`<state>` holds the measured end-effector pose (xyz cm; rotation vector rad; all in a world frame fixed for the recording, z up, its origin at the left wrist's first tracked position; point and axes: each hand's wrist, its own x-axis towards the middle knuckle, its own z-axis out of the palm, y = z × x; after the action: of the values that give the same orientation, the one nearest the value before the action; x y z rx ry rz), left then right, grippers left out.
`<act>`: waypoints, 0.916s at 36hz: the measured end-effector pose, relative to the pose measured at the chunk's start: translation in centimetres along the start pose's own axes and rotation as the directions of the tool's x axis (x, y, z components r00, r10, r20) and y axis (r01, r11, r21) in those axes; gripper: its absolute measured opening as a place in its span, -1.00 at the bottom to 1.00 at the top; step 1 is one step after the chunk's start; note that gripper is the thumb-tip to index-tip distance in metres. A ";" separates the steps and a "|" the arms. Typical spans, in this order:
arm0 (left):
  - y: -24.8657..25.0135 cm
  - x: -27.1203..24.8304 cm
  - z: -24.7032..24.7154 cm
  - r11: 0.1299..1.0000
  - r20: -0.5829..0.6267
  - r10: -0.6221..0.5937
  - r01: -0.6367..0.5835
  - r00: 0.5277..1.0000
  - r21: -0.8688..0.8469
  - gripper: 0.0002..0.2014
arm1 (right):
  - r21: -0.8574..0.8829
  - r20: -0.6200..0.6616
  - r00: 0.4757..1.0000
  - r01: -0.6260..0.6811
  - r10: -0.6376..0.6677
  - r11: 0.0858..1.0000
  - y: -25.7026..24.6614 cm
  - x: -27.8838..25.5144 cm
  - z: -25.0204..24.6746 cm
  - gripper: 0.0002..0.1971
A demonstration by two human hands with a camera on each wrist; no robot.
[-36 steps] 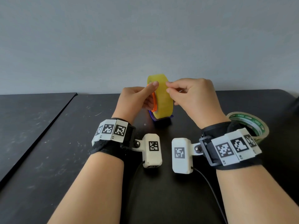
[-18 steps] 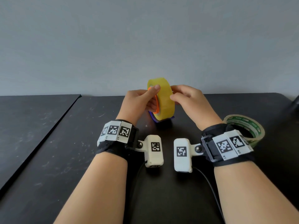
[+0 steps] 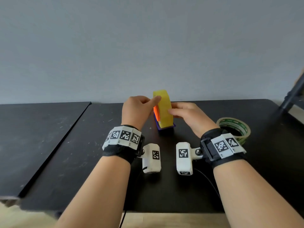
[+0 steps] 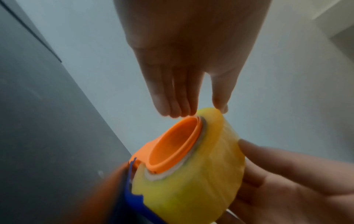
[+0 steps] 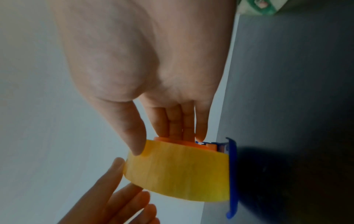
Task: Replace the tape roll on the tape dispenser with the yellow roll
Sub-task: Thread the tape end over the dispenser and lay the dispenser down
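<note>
The yellow roll [image 3: 163, 109] stands upright on the dispenser's orange hub [image 3: 156, 113] over the blue base [image 3: 165, 127], at the back middle of the black table [image 3: 65, 153]. My left hand [image 3: 154, 104] is on its left: in the left wrist view its straight fingers [image 4: 172, 106] touch the hub [image 4: 172, 145] rim and the thumb rests on the roll [image 4: 201, 174] top. My right hand [image 3: 172, 112] is on its right: straight fingers [image 5: 182, 130] press the orange hub side [image 5: 172, 140], thumb on the roll's band [image 5: 182, 169]. The dispenser's front is hidden.
A clear roll with green print [image 3: 233, 129] lies flat on the table behind my right wrist. A second dark panel [image 3: 32, 137] adjoins the table on the left. A black frame [image 3: 294, 92] stands at the far right. Camera cables [image 3: 209, 181] run toward me.
My right hand has left its pinch at the roll's top and dropped to the roll's right side with flat fingers. The left thumb stays on top. The roll sits in the same place.
</note>
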<state>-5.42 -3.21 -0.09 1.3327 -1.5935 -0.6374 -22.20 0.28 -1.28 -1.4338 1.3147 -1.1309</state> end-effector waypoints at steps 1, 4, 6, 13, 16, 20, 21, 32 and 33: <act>0.2 -0.3 -0.2 0.998 -0.048 0.033 -0.031 0.998 0.048 -0.63 | 0.003 0.006 1.000 0.008 -0.008 1.000 -0.1 -0.3 0.0 -0.74; 0.8 -1.3 -0.9 0.984 -0.086 0.172 -0.168 0.981 0.050 -0.84 | 0.010 0.031 0.999 0.031 -0.031 0.999 -0.7 -1.3 0.0 -0.74; 1.1 -1.8 -1.3 0.966 -0.013 0.254 -0.252 0.967 0.059 -0.78 | -0.007 0.046 0.998 0.033 -0.032 0.999 -1.0 -1.8 0.2 -0.75; 2.0 -3.7 -2.1 0.881 0.165 0.339 -0.374 0.926 0.291 -0.58 | -0.007 0.052 0.998 0.025 -0.024 1.000 -0.5 -3.0 0.7 -0.71; 2.3 -4.0 -2.2 0.821 0.201 0.379 -0.428 0.903 0.377 -0.56 | -0.002 0.050 0.998 0.023 -0.023 1.000 -0.5 -3.3 0.6 -0.70; 3.1 -4.2 -2.1 0.777 0.220 0.415 -0.469 0.883 0.419 -0.68 | -0.008 0.057 0.998 0.019 -0.019 1.000 -0.5 -3.5 0.4 -0.69; 3.2 -4.1 -2.1 0.773 0.218 0.423 -0.476 0.880 0.419 -0.69 | -0.007 0.056 0.998 0.016 -0.015 1.000 -0.4 -3.5 0.4 -0.69; 3.1 -3.4 -1.3 0.766 0.225 0.454 -0.507 0.862 0.396 -0.73 | 0.002 0.079 0.997 -0.023 0.023 1.000 0.2 -4.0 -0.2 -0.67; 3.1 -3.4 -1.4 0.768 0.238 0.444 -0.504 0.864 0.396 -0.73 | 0.014 0.079 0.996 -0.030 0.028 0.999 0.2 -4.0 -0.2 -0.68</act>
<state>-5.71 1.05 1.99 1.1333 -2.1796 -0.0339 -22.54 4.29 -1.69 -1.4294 1.2657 -1.0529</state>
